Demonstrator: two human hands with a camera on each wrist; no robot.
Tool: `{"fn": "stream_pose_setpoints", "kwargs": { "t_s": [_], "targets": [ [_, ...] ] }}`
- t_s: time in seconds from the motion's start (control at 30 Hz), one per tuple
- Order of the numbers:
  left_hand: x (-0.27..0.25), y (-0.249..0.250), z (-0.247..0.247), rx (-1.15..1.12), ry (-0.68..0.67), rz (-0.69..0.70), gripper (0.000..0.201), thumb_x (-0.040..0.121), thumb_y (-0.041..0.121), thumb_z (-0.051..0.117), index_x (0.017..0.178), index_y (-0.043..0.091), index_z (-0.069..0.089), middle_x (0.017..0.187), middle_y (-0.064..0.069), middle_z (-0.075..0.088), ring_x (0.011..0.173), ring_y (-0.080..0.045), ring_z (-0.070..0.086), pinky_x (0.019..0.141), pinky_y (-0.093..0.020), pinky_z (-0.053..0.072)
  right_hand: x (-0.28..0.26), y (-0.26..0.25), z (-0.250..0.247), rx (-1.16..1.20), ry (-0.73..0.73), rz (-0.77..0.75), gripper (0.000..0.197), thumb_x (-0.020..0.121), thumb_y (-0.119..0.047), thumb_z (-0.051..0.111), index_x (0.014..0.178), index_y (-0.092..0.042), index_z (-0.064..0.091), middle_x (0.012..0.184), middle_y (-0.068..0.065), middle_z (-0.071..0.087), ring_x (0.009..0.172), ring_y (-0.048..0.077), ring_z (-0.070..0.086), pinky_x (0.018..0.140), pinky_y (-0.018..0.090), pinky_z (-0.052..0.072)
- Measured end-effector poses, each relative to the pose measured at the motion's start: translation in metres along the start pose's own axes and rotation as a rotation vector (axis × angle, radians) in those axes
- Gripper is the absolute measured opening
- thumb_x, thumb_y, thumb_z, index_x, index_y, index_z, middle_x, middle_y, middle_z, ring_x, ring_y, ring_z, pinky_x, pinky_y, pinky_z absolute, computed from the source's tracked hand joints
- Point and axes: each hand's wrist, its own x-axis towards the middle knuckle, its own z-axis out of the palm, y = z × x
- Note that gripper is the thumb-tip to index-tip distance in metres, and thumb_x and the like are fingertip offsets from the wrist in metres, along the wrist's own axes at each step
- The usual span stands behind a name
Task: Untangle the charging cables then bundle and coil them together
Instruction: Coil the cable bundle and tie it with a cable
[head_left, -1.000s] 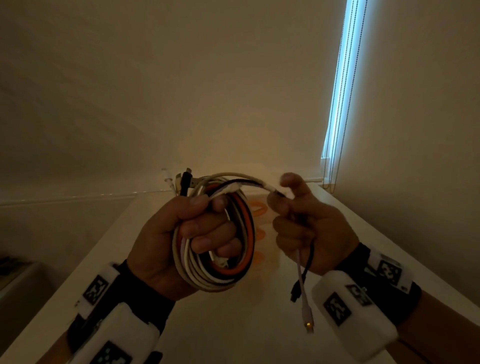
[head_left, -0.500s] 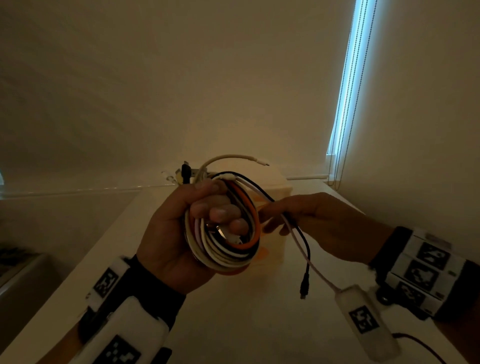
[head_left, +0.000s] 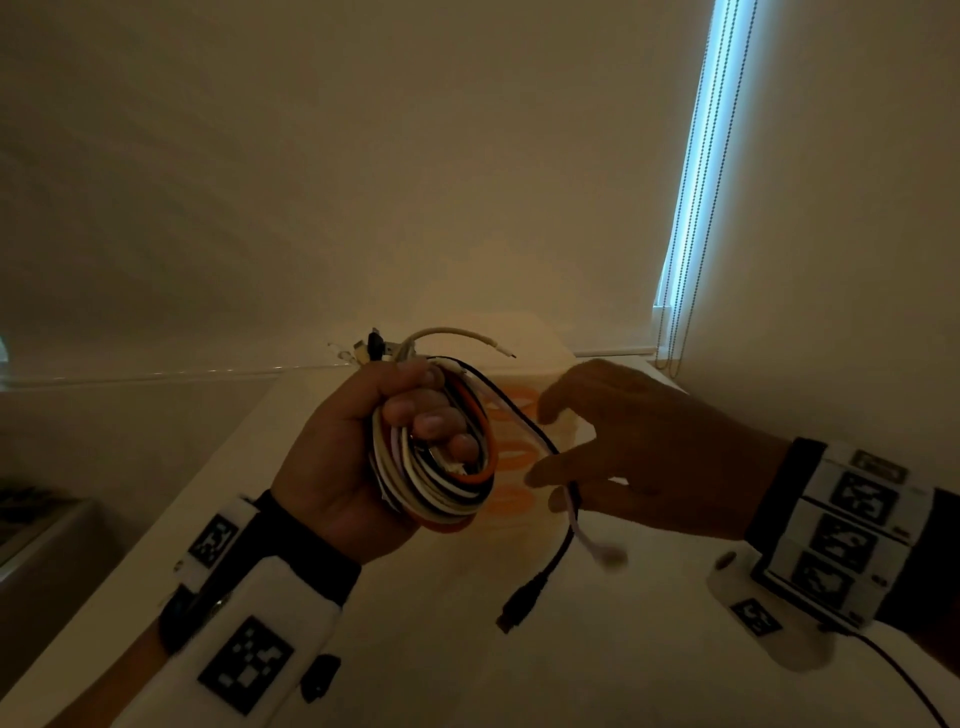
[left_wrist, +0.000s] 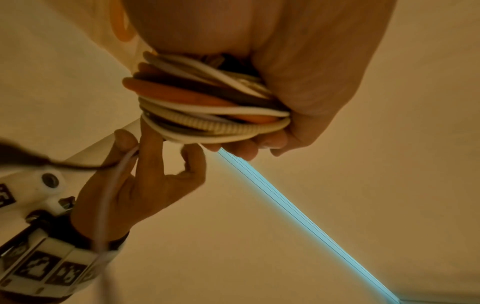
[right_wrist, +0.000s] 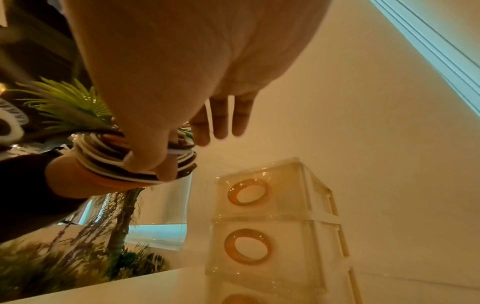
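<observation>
Two loose tails (head_left: 558, 512) hang from the coil (head_left: 434, 457) clenched in the left hand (head_left: 353, 457) above the bench (head_left: 467, 675). The right hand (head_left: 639, 457) hooks them with relaxed fingers; better to wrap them snugly round the bundle, keeping tension.

Home: blinds (head_left: 691, 171), houseplant (right_wrist: 64, 102), drawers (right_wrist: 272, 226)

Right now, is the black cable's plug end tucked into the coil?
No: the black cable's plug dangles free below the right hand, outside the coil gripped by the left hand.
</observation>
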Motion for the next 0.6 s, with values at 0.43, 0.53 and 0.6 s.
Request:
{"fn": "stream_pose_setpoints", "kwargs": {
  "t_s": [0.43,0.53,0.6],
  "targets": [
    [-0.001,-0.004,0.002,0.082,0.123,0.014,0.044,0.049,0.019,0.095,0.087,0.005,0.078,0.107,-0.011,0.074,0.089,-0.023,0.074,0.084,-0.034,0.059,0.020,-0.025,0.034,0.476,0.572,0.257,0.037,0.093,-0.042,0.062,0.093,-0.008,0.078,0.087,0.001,0.075,0.083,0.012,0.071,0.074,0.034,0.057],
    [-0.002,-0.006,0.005,0.058,0.147,-0.004,0.066,0.050,0.020,0.094,0.110,0.003,0.075,0.128,-0.015,0.066,0.102,-0.027,0.072,0.090,-0.037,0.057,0.023,-0.035,0.039,0.544,0.587,0.304,0.027,0.090,-0.039,0.065,0.098,-0.013,0.071,0.085,-0.005,0.072,0.077,0.007,0.068,0.069,0.029,0.056],
    [-0.001,-0.008,0.009,0.076,0.191,0.006,0.050,0.067,0.024,0.083,0.112,0.003,0.074,0.129,-0.016,0.066,0.108,-0.026,0.069,0.091,-0.037,0.057,0.025,-0.038,0.036,0.548,0.561,0.301,0.021,0.092,-0.038,0.063,0.103,-0.020,0.066,0.088,-0.008,0.072,0.080,0.005,0.068,0.071,0.024,0.056]
  ]
}}
